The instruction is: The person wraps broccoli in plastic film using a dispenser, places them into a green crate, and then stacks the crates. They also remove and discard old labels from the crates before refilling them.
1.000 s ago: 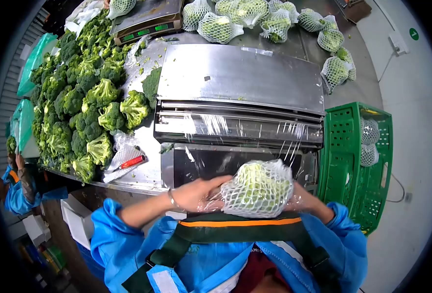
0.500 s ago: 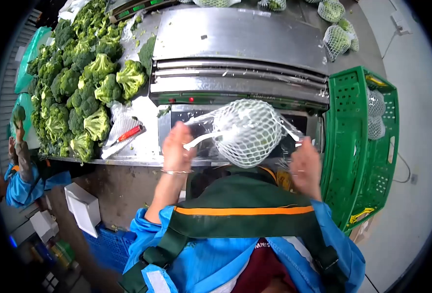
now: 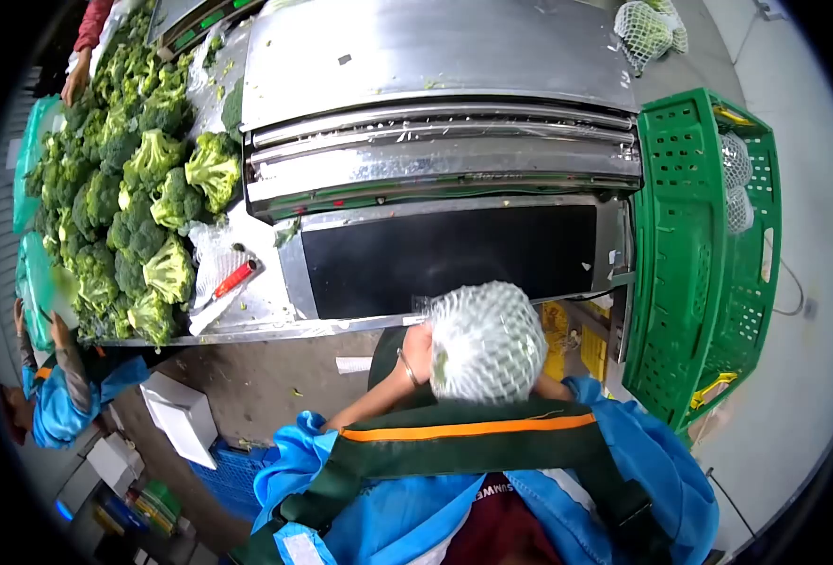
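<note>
Fingers (image 3: 420, 347) hold a rounded bundle (image 3: 482, 363) in glossy, diamond-patterned white netting (image 3: 503, 331).

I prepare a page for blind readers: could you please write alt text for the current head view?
A person's left hand holds a netted bundle close to the body; the right hand is hidden. Beyond is a metal machine, with piled broccoli and a red-handled tool on its left and a green crate on its right.
</note>
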A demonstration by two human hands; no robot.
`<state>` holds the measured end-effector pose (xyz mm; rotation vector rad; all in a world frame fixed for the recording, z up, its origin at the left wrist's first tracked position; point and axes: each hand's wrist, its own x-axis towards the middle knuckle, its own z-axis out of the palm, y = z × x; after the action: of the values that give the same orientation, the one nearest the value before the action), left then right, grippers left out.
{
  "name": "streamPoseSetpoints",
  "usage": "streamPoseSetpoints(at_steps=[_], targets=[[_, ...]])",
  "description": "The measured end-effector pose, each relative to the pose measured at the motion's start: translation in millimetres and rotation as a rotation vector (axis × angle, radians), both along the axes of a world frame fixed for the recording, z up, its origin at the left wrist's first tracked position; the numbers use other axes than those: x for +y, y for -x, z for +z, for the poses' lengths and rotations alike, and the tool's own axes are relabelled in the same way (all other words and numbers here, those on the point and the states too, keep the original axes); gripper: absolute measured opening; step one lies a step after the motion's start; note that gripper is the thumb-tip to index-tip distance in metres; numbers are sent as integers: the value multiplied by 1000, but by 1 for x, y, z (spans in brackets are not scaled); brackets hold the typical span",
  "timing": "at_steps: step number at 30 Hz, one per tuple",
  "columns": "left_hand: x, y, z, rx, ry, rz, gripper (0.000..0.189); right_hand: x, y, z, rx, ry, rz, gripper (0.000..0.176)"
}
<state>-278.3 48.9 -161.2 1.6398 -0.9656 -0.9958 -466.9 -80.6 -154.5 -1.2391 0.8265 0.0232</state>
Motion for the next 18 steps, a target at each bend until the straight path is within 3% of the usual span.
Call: streamPoseSetpoints(at_steps=[1,3,5,6,7,9,11,12,13,16,17,18], targets=[[-6,-2,11,225,-37,58,19,-7,0,15,-28,-104,6,43],[-32,-10,43,274,-82,163,22,-21,-3,43,-108,-268,-14,46],[-76,-19,118,1393,221,527,29,-38,2,67,-221,-345,-85,48],[-92,-17,136,1167,317,503,31,-47,4,78,-277,-374,-121,50],[-106,-16,148,883,244,431,24,-59,6,90,-339,-384,-159,51],[-144,-4,174,354,296,171,15,-89,15,116,-486,-359,-282,53],[-187,-12,207,9,576,-270,33,-133,38,144,-647,-271,-432,56],[-198,-27,217,-105,531,-476,50,-159,56,158,-730,-222,-512,57],[-206,-38,238,-324,424,-508,48,-186,77,169,-813,-172,-590,59],[-219,-89,230,-602,294,-110,42,-275,151,169,-927,-57,-760,63],[-223,-118,215,-652,305,33,39,-302,176,150,-745,-46,-1066,59],[-222,-147,208,-675,252,165,37,-322,186,131,-624,-33,-1102,60]])
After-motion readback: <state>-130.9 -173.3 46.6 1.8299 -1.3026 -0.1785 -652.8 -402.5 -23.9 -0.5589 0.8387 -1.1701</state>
